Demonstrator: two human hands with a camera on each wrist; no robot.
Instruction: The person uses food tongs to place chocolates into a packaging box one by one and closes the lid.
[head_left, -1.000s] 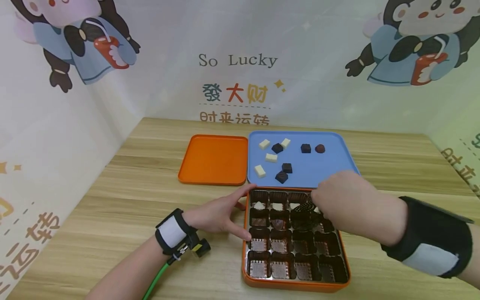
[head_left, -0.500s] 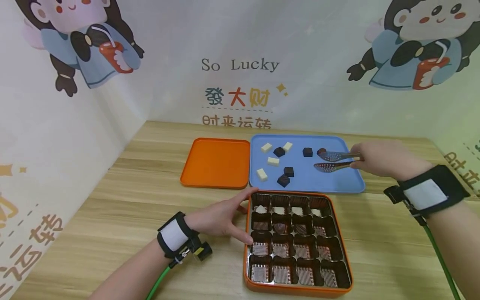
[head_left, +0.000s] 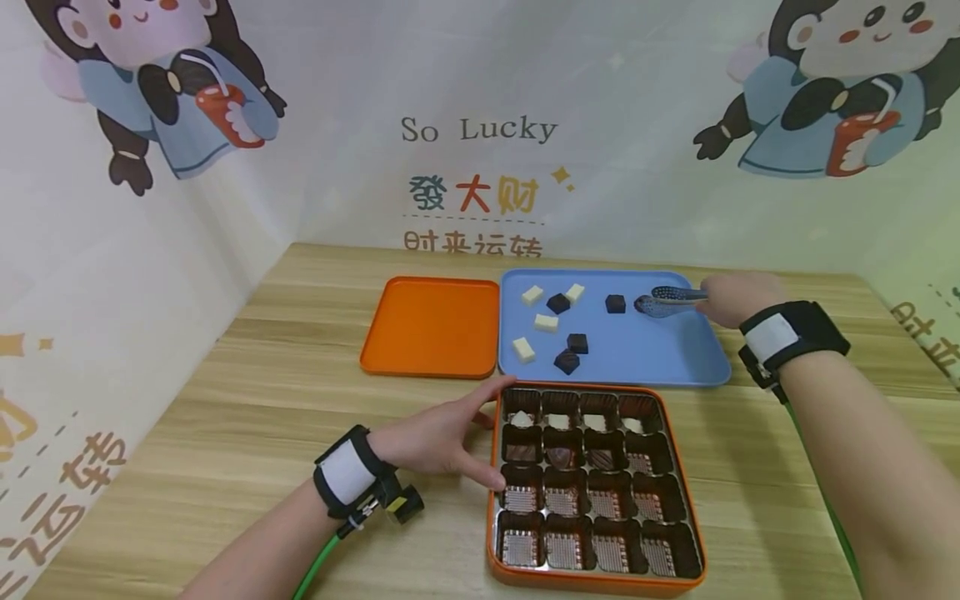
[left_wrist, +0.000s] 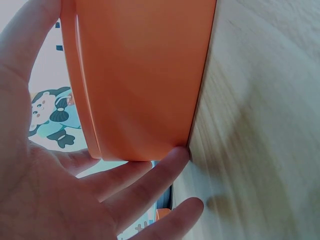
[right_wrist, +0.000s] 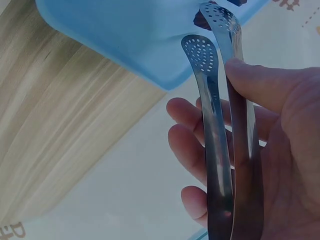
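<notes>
My right hand (head_left: 742,297) grips perforated metal tongs (right_wrist: 219,125) over the right part of the blue tray (head_left: 630,354). The tong tips are apart; in the right wrist view one overlaps a dark reddish chocolate (right_wrist: 201,21), which is partly hidden behind it. Against the left side of the orange box (left_wrist: 137,80) rests my left hand (head_left: 442,435), thumb and fingers spread, fingertips at its back corner. The box has a divided brown insert (head_left: 588,477). White chocolates sit in its back row, and three brown ones in the second row, starting from the left.
A flat orange tray (head_left: 431,327) lies left of the blue one. On the blue tray are several white chocolates (head_left: 547,322) and dark chocolates (head_left: 567,361). A printed cloth (head_left: 480,67) hangs behind the wooden table (head_left: 285,367).
My right hand has moved from over the box to the blue tray, then shifted a little further back and left, bringing the tongs to the reddish chocolate. The left hand stays at the box.
</notes>
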